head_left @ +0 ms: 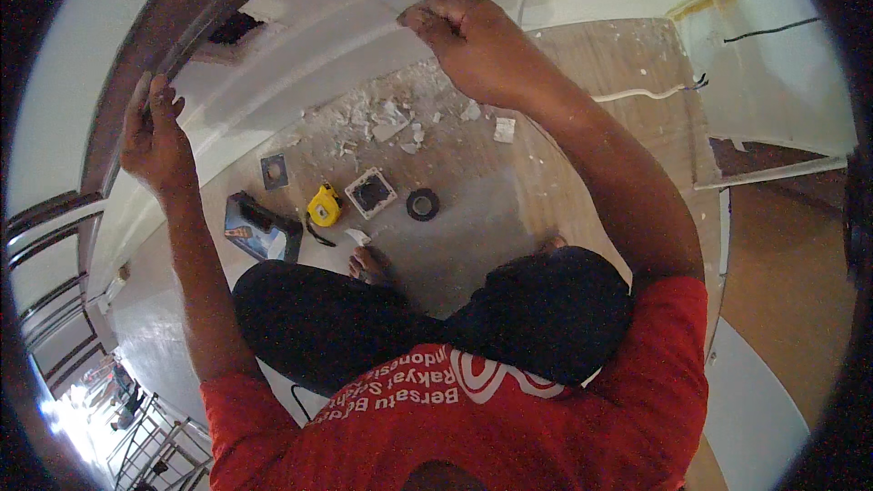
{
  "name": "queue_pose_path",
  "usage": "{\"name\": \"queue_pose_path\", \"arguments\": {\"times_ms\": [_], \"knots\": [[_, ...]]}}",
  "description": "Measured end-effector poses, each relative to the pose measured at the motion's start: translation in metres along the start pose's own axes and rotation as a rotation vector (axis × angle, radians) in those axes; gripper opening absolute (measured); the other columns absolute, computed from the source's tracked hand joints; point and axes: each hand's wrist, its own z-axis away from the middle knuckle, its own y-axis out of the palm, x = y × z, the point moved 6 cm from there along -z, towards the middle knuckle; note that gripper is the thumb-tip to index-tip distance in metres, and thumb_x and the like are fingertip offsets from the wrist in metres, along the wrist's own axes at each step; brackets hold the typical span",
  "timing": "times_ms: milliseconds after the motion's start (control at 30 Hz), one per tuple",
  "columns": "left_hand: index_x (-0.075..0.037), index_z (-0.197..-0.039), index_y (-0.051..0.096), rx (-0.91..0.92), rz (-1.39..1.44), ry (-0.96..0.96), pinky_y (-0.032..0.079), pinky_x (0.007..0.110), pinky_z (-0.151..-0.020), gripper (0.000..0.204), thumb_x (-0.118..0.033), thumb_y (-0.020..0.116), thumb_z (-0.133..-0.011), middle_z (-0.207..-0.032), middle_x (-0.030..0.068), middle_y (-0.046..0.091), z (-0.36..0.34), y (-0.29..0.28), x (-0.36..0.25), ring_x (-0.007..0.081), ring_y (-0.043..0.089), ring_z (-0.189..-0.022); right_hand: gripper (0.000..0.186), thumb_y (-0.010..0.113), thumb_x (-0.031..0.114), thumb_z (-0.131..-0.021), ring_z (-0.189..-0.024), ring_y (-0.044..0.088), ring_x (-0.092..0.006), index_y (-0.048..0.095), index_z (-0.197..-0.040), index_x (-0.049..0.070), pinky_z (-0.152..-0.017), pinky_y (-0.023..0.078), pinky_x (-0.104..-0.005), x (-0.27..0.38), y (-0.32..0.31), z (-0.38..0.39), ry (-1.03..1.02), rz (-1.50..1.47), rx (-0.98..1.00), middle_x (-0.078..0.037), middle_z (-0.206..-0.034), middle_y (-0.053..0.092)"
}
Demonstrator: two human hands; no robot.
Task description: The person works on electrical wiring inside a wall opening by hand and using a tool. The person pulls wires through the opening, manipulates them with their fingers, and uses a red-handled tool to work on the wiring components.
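My left hand (156, 141) is raised at the far left, its fingertips pressed together at the edge of a dark brown trim (114, 118). Whatever those fingers may hold is too small to make out. Higher up at centre right, my right hand (477, 50) makes a pinch in front of the pale wall panel (364, 50). A faint thin line seems to run from its fingertips, but I cannot tell what it is. Between the two hands, a dark rectangular hole (236, 29) is cut in the panel.
Before my crossed legs lie a yellow tape measure (324, 205), a white square frame (371, 193), a black tape roll (422, 205), a grey square plate (274, 171) and a dark object with a blue part (262, 229). White debris (391, 127) litters the board. A white cable (637, 94) extends right.
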Motion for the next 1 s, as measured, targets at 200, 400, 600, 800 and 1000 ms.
{"name": "queue_pose_path", "arguments": {"times_ms": [200, 400, 600, 800, 1000], "knots": [[0.006, -0.117, 0.060, -0.084, -0.257, 0.194, 0.057, 0.036, -0.084, 0.038, -0.017, 0.069, -0.088, -0.112, 0.0189, 0.065, -0.001, -0.002, -0.027, 0.0239, 0.066, -0.097, 0.025, 0.050, 0.018, -0.093, -0.076, 0.063, -0.0318, 0.067, -0.098, 0.000, -0.075, 0.049, -0.0424, -0.005, -0.007, -0.005, 0.051, 0.278, 0.062, -0.022, -0.079, 0.063], [0.008, -0.133, 0.045, -0.124, -0.361, 0.150, 0.041, 0.040, -0.102, 0.072, -0.027, 0.079, -0.080, -0.129, 0.0217, 0.054, -0.020, -0.015, -0.007, 0.0294, 0.052, -0.120, 0.024, 0.049, 0.017, -0.091, -0.083, 0.062, -0.0421, 0.067, -0.094, 0.001, -0.079, 0.047, -0.0512, -0.006, -0.006, -0.025, -0.033, 0.383, -0.015, -0.024, -0.084, 0.064], [0.006, -0.123, 0.053, -0.072, -0.220, 0.083, 0.041, 0.038, -0.101, 0.050, -0.021, 0.072, -0.085, -0.127, 0.0176, 0.057, -0.020, -0.013, -0.001, 0.0274, 0.055, -0.115, 0.016, 0.055, 0.011, -0.080, -0.078, 0.065, -0.0405, 0.062, -0.080, -0.004, -0.072, 0.052, -0.0504, 0.015, -0.014, -0.036, -0.044, 0.411, -0.001, -0.026, -0.078, 0.064], [0.002, -0.128, 0.050, 0.058, -0.083, 0.100, 0.041, 0.038, -0.103, 0.048, -0.016, 0.068, -0.087, -0.132, 0.0155, 0.053, -0.020, -0.008, -0.001, 0.0270, 0.053, -0.119, 0.019, 0.052, 0.010, -0.083, -0.080, 0.061, -0.0447, 0.061, -0.083, -0.007, -0.076, 0.049, -0.0513, 0.035, -0.020, -0.040, 0.028, 0.281, 0.042, -0.029, -0.077, 0.061], [0.002, -0.129, 0.045, 0.057, 0.114, -0.029, 0.039, 0.040, -0.105, 0.050, -0.009, 0.069, -0.087, -0.128, 0.0183, 0.055, -0.019, -0.001, -0.010, 0.0262, 0.052, -0.120, 0.022, 0.052, 0.010, -0.086, -0.080, 0.061, -0.0456, 0.060, -0.085, -0.010, -0.076, 0.048, -0.0519, 0.022, 0.009, -0.082, -0.016, 0.415, 0.325, -0.032, -0.078, 0.060]]}}
